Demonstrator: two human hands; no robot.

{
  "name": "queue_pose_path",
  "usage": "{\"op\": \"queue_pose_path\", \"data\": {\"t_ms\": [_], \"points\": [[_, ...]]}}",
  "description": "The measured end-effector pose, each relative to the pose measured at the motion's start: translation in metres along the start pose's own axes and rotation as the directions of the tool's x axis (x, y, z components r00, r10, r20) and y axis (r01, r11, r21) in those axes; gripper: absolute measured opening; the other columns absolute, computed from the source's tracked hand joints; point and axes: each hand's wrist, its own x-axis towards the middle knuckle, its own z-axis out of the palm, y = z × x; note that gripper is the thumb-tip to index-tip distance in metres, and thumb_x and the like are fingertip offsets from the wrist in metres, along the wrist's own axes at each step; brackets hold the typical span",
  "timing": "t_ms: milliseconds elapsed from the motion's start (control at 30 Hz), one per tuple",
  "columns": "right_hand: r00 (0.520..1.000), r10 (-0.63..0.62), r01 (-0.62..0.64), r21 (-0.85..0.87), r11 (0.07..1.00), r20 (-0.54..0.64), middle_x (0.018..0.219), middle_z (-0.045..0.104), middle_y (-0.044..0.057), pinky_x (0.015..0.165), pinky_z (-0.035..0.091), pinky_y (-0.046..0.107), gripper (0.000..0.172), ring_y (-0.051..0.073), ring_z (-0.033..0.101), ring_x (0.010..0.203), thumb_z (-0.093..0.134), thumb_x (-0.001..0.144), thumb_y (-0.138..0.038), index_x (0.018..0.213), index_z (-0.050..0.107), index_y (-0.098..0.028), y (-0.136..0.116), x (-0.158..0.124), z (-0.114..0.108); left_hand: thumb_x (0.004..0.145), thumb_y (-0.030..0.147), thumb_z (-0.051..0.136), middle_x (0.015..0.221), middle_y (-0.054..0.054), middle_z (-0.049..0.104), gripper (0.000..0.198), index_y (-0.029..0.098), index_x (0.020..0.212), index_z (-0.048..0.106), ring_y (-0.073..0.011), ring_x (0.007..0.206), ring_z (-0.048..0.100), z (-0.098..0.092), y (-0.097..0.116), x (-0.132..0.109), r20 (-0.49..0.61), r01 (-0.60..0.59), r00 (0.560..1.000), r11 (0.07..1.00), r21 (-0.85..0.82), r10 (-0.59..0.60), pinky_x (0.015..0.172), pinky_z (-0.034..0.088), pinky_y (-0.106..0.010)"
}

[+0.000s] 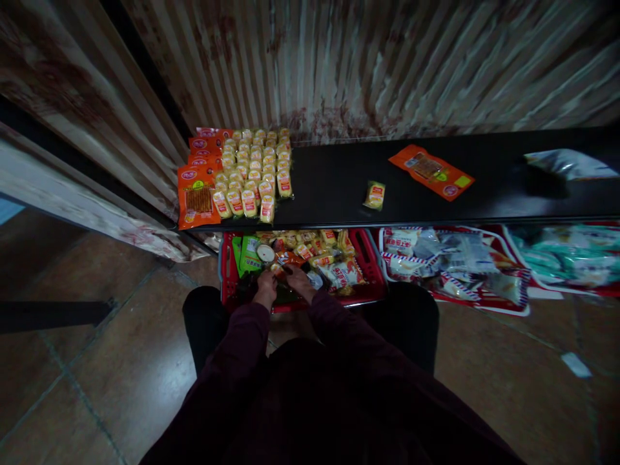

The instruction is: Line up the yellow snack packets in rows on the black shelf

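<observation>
Both my hands are down in a red basket (375, 261) of mixed packaged snacks. My left hand (266, 285) is closed, with a small yellow wrapped snack cake (276, 268) at its fingertips. Beside it, my right hand (298, 281) has its fingers bent together near an orange packet (289, 256); what they grip is too dark to make out. Around the hands lie a green packet (250, 257), a round white-topped container (265, 252), more yellow wrapped cakes (323, 245) and a white-and-red packet (345, 274).
A black shelf (329, 174) runs above the baskets. On its left stand rows of yellow wrapped cakes (249, 174) and orange packets (197, 197). One cake (374, 195), an orange packet (431, 171) and a silvery bag (571, 164) lie farther right. More baskets (520, 312) of packets stand right.
</observation>
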Motion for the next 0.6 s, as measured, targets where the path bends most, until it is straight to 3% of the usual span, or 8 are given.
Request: {"op": "queue_pose_path", "data": {"t_ms": [233,400,600], "points": [[1.000,0.021,-0.019,0.082,0.996,-0.016,0.086,0.071,0.002,0.081,0.050,0.028,0.038,0.017,0.063,0.076,0.061,0.061,-0.012,0.098,0.067,-0.020,-0.009,-0.012,-0.012,0.064,0.012,0.057,0.082,-0.001,0.066,0.032,0.023,0.093,0.064,-0.0105,0.070,0.058,0.001,0.009,-0.021,0.074,0.033,0.997,0.999,0.036,-0.035,0.063,0.043,-0.022],[1.000,-0.013,0.015,0.119,0.993,-0.020,0.087,0.070,0.002,0.080,0.050,0.030,0.046,0.017,0.063,0.076,0.059,0.061,-0.012,0.106,0.064,-0.021,-0.014,-0.018,-0.016,0.060,0.009,0.056,0.083,-0.002,0.068,0.039,0.020,0.096,0.066,-0.0094,0.066,0.057,0.007,0.012,-0.031,0.129,-0.056,0.990,0.998,0.023,0.052,0.059,0.042,-0.020],[0.993,-0.012,0.024,0.104,0.994,-0.119,0.096,0.069,0.003,0.087,0.048,0.033,0.046,0.017,0.062,0.085,0.056,0.065,-0.013,0.110,0.063,-0.023,-0.027,-0.027,-0.021,0.058,0.007,0.059,0.079,-0.004,0.069,0.040,0.018,0.095,0.067,-0.0137,0.072,0.062,0.017,0.017,-0.044,0.168,-0.129,0.976,0.990,-0.050,0.136,0.070,0.048,-0.027]]}}
